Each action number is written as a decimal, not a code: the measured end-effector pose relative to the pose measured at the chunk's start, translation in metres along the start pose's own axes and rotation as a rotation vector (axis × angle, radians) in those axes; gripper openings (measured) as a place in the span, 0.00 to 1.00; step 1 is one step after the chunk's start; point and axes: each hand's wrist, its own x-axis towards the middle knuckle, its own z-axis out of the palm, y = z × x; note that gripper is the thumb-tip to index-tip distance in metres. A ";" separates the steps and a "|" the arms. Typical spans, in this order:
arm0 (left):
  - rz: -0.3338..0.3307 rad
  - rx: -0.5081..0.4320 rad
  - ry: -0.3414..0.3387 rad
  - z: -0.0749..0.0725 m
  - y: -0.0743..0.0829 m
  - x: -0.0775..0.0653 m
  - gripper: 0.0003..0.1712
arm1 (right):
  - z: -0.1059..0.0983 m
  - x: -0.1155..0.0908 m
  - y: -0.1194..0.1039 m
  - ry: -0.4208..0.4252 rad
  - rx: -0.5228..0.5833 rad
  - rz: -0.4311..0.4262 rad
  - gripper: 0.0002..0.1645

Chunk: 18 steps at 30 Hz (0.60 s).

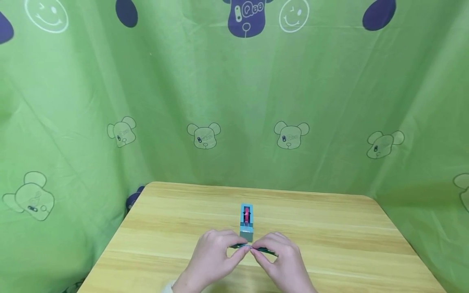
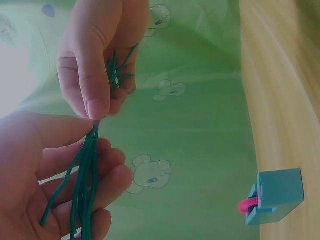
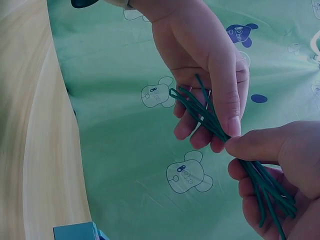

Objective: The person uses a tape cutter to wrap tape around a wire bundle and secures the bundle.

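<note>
A bundle of thin green cords (image 2: 87, 172) hangs in the air between my two hands, close over the table. My left hand (image 1: 214, 256) pinches it near its middle between thumb and fingers. Right beside it, my right hand (image 1: 281, 258) pinches the same stretch, thumb tips almost meeting. Loose cord ends (image 3: 272, 192) fan out across the curled fingers on both sides. The stretch between the thumbs is mostly hidden by the fingertips. Just beyond the hands stands a blue tape dispenser (image 1: 246, 236) with a pink roll.
The light wood table (image 1: 176, 215) has rounded far corners. Behind it and along both sides hangs a green curtain (image 1: 249, 89) printed with bear heads and smiley faces.
</note>
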 end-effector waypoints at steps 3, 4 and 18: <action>-0.014 -0.011 -0.019 0.001 0.000 0.000 0.08 | 0.001 -0.001 0.002 0.004 -0.004 0.005 0.18; -0.017 -0.016 -0.021 0.001 0.000 0.000 0.08 | 0.001 -0.001 0.002 0.005 -0.005 0.003 0.18; 0.004 0.007 0.040 0.003 -0.002 0.001 0.03 | 0.001 -0.001 0.001 -0.041 0.109 0.054 0.12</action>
